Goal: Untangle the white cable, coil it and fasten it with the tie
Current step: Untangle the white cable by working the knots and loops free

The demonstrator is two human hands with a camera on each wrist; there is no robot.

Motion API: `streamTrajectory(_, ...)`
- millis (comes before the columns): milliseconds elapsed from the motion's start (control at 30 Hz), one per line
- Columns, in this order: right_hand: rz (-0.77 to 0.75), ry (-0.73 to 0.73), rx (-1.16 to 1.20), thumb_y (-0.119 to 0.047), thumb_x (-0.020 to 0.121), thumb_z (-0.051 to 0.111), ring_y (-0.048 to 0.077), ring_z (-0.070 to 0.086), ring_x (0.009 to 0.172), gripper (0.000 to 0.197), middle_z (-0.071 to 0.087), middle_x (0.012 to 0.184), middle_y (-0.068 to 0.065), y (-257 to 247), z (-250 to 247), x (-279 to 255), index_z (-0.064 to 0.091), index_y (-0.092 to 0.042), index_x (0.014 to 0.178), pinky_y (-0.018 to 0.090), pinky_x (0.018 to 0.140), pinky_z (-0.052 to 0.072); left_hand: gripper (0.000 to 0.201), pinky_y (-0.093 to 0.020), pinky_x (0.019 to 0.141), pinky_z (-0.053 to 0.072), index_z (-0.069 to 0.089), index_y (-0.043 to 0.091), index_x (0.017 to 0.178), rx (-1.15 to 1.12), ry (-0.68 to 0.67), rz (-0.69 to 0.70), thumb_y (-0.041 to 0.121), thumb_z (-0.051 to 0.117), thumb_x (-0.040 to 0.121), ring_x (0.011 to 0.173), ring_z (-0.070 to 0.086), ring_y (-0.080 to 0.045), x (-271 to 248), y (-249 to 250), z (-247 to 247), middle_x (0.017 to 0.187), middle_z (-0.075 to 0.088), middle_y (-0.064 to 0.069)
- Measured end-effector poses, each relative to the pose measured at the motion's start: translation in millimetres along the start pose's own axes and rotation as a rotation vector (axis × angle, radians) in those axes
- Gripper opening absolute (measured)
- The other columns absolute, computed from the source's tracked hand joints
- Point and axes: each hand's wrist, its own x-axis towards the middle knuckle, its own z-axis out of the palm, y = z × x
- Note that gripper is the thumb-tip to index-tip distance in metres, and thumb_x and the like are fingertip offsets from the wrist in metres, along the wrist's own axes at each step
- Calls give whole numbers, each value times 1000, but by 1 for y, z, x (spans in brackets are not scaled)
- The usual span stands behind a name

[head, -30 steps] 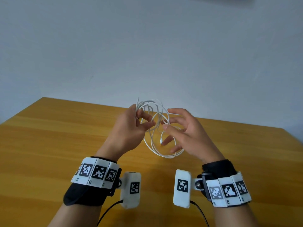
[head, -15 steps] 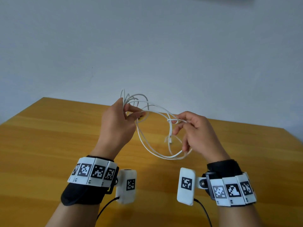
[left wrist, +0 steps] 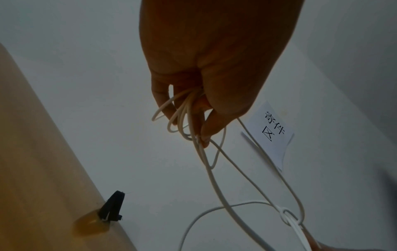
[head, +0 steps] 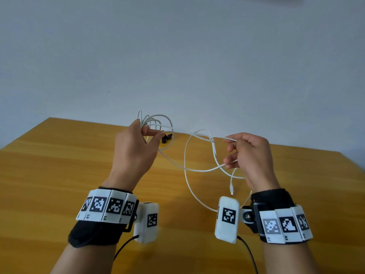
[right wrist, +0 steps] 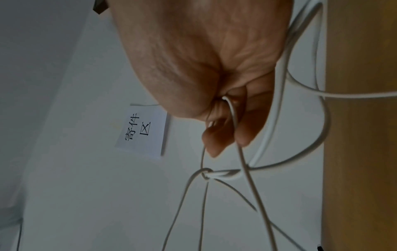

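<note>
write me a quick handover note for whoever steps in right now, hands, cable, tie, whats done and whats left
Left hand: grips a bunch of loops of the white cable, held up above the table.
Right hand: pinches strands on the other side, stretched out from the left hand.
Knot: a small tangle sits in the strands between the hands, nearer the right hand.
Plug end dangles free below the right hand.
Tie: black, lying on the table beyond the left hand, untouched.
Done: cable lifted and spread.
Left: clear the knot, coil, fasten with the tie.
</note>
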Motion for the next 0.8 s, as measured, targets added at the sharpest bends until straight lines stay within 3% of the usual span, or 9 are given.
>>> streamTrajectory(133, -8, 123, 32, 7, 99, 34, 15, 60, 39, 44, 60, 69, 4, 1, -9, 3, 73, -9, 88, 27, 41, 51, 26, -24, 49, 35, 70, 9, 88, -27, 2, -57, 35, 75, 91, 55, 45, -14, -1, 3, -4, 62, 51, 18)
streamTrajectory(233, 16, 174, 70, 4, 100, 36, 17, 61, 39, 42, 58, 67, 1, 3, -15, 9, 73, -9, 88, 33, 56, 57, 25, -28, 51, 34, 76, 20, 79, -126, -66, -114, 39, 68, 94, 54, 41, -17, 2, 1, -8, 61, 48, 6)
streamTrajectory(300, 31, 179, 82, 4, 100, 37, 19, 63, 40, 43, 59, 68, 1, 4, -14, 10, 73, -12, 86, 34, 58, 58, 31, -31, 58, 36, 77, 21, 72, -243, -105, -166, 35, 63, 96, 54, 37, -15, 2, 3, -10, 58, 40, 1)
streamTrajectory(433, 36, 204, 96, 6, 101, 36, 17, 61, 39, 45, 62, 75, 5, 4, -14, 9, 71, -15, 82, 31, 50, 58, 33, -34, 69, 39, 67, 14, 70, -428, -111, -307, 30, 56, 97, 65, 43, -18, 2, 7, -12, 80, 53, -10)
streamTrajectory(567, 31, 230, 107, 9, 98, 37, 6, 45, 36, 43, 61, 75, 5, 4, -17, 7, 69, -16, 86, 21, 43, 50, 30, -38, 73, 37, 54, 19, 68, -537, -109, -344, 31, 56, 95, 57, 40, -16, 1, 12, -12, 75, 53, -6)
streamTrajectory(667, 33, 209, 90, 8, 96, 36, 4, 43, 36, 40, 63, 75, 3, 3, -17, 7, 69, -16, 97, 19, 41, 44, 31, -36, 71, 40, 60, 22, 70, -573, -165, -320, 44, 68, 91, 57, 42, -14, -2, 18, -13, 74, 55, 0)
streamTrajectory(733, 29, 143, 65, 7, 94, 35, 9, 43, 38, 41, 64, 72, 2, 2, -15, 6, 67, -16, 107, 22, 42, 42, 37, -30, 70, 40, 62, 25, 68, -463, -209, -244, 56, 82, 76, 67, 48, -14, -3, 19, -12, 79, 56, 2)
streamTrajectory(800, 24, 64, 52, 6, 91, 35, 14, 44, 39, 46, 68, 68, 0, 0, -11, 4, 66, -19, 115, 27, 46, 43, 57, -28, 66, 41, 61, 24, 83, -233, -238, -193, 65, 90, 56, 81, 56, -12, -4, 18, -9, 96, 62, 6)
